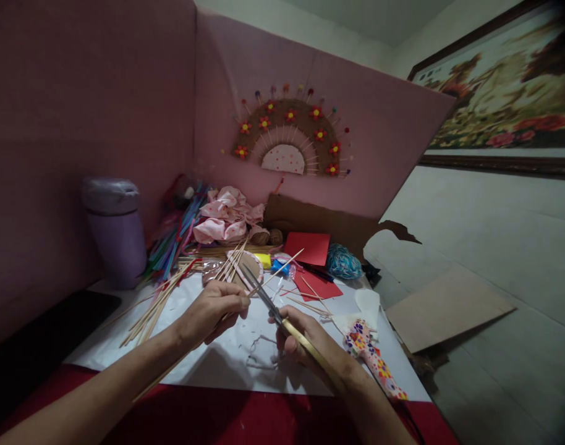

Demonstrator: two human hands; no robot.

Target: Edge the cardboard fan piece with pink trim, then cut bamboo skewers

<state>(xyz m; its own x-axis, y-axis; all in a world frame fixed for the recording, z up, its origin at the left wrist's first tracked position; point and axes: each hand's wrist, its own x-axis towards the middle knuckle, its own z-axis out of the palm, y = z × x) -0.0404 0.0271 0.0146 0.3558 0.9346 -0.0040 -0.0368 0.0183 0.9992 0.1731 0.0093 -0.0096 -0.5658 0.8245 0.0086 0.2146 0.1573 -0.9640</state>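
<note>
My left hand (220,308) pinches a thin wooden skewer (285,264) between thumb and fingers. The skewer runs at a slant, with its far tip up to the right and its near end below my left wrist. In my right hand (303,329) is a pair of scissors (305,345) with yellowish handles. Their metal blades point away to the left and cross the skewer just beyond my left fingertips. Whether the blades touch the skewer, I cannot tell. A bundle of skewers (159,304) lies left of my left hand, and more rest against a round cardboard piece (253,264) behind it.
White paper (203,364) covers the red-edged table. Pink fabric (227,213), pipe cleaners (180,225), red paper (307,246) and blue yarn (344,262) sit at the back. A purple tumbler (115,232) stands left. A flower-patterned glue gun-like item (373,355) lies right. A cardboard half-ring (301,111) hangs behind.
</note>
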